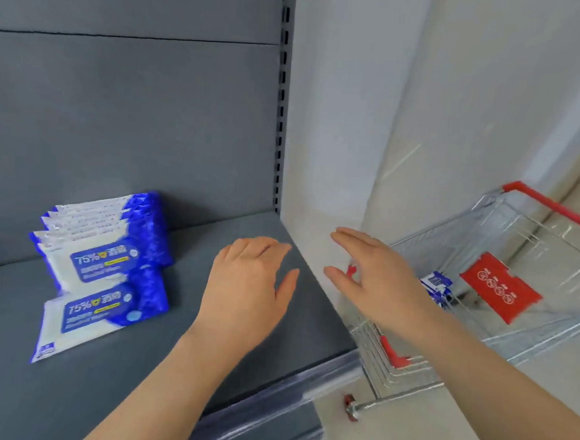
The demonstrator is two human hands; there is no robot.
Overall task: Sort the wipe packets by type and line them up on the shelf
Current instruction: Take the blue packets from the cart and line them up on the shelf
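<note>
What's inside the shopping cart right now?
Inside the shopping cart, blue-and-white wipe packets lie beside a red flap. The right hand and forearm cover the near part, so the count is unclear.

Counts: 1 row of blue-and-white wipe packets standing on the shelf, left of both hands, roughly 5, overlap blurs the exact number. 1 more packet leaning in front. 1 shopping cart right of the hands: 1 blue packet, 1 red tag.
</note>
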